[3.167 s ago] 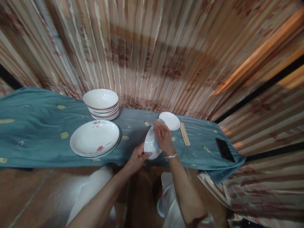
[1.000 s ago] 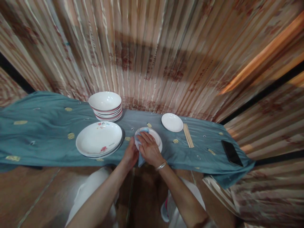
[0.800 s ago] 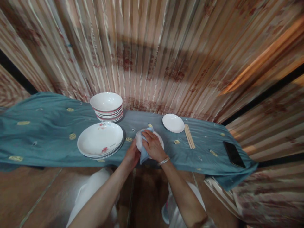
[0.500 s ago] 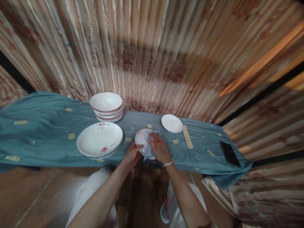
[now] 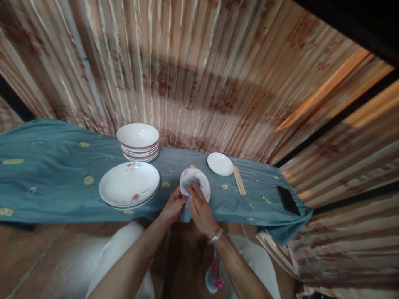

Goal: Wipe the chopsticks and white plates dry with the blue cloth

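A small white bowl (image 5: 204,181) with a faint pattern near its rim is held over the front of the table. My left hand (image 5: 175,204) is closed on its left edge, fingers partly hidden. Inside the bowl, my right hand (image 5: 199,207), a silver bangle at its wrist, presses a light blue cloth (image 5: 186,214). Part of this cloth hangs down between my hands. To the left lies a stack of large oval plates (image 5: 127,185) with red flower prints. Behind them stands a stack of white bowls (image 5: 137,137) with red bands.
A small white plate (image 5: 220,164) lies right of my hands, with several wooden chopsticks (image 5: 239,180) beside it. Farther right is a black phone (image 5: 288,200). A teal patterned cloth (image 5: 71,166) covers the narrow table. Pleated curtains (image 5: 174,74) hang directly behind, and dark bars cross at the right.
The bowl has turned so its inside faces up more. My right hand and the cloth have moved from its right side down into it. The view has shifted slightly right.
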Available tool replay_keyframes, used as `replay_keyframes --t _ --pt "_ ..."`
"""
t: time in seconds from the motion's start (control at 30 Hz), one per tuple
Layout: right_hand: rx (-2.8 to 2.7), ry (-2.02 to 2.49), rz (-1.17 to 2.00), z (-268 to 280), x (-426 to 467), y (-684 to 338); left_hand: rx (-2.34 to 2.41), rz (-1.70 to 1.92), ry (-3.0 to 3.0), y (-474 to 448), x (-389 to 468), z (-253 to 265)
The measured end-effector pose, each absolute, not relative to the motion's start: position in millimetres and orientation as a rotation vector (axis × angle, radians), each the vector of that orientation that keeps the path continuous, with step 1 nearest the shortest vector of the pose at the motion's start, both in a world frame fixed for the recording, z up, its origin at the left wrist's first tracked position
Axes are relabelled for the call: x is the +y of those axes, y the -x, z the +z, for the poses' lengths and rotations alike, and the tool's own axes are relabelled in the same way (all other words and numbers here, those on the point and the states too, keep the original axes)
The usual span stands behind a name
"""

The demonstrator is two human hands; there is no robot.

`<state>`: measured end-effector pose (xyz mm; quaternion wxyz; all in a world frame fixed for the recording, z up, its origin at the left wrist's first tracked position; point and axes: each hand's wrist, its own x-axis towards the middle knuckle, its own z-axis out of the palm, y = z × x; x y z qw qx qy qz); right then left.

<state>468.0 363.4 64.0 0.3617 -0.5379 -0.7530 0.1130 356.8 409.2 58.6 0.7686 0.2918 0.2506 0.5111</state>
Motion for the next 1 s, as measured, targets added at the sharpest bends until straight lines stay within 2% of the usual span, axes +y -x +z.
replay_keyframes --t 0.27,0.4,0.7,1.0 --pt "-2.180 1.327 0.057 100 422 -468 0.515 1.082 -0.777 -360 409 54" --pt "-2.077 1.348 0.196 104 457 -483 0.483 1.047 -0.783 -360 409 52" --pt "-1.624 1.599 0.461 58 488 -533 0.528 1.012 -0.750 -357 406 61" --pt "-1.414 1.627 0.441 12 428 -551 0.567 1.013 -0.673 -358 406 67"
